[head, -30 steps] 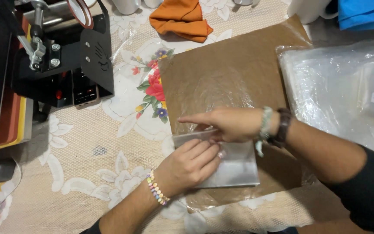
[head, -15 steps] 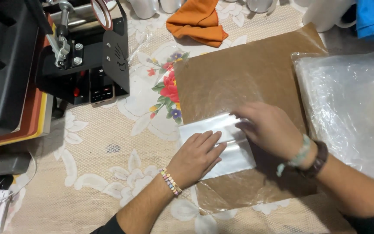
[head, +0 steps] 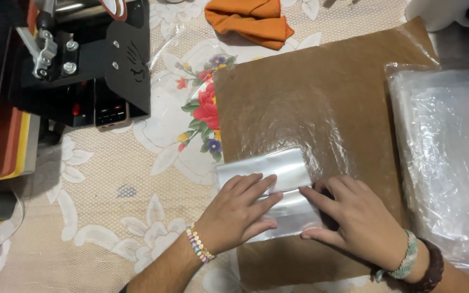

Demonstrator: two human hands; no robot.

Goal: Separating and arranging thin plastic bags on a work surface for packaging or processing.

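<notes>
Small clear folded plastic bag [head: 278, 187]: lies on brown square paper sheet [head: 321, 97], at its near left edge. Left hand [head: 234, 214] and right hand [head: 354, 217]: both flat, fingers spread, pressing the bag, grasping nothing. Nearby: black heat-press machine [head: 82, 65] far left; orange cloth [head: 253, 20] beyond; stack of clear plastic bags [head: 451, 157] right.

Clear plastic bags [head: 446, 163], right edge
</notes>
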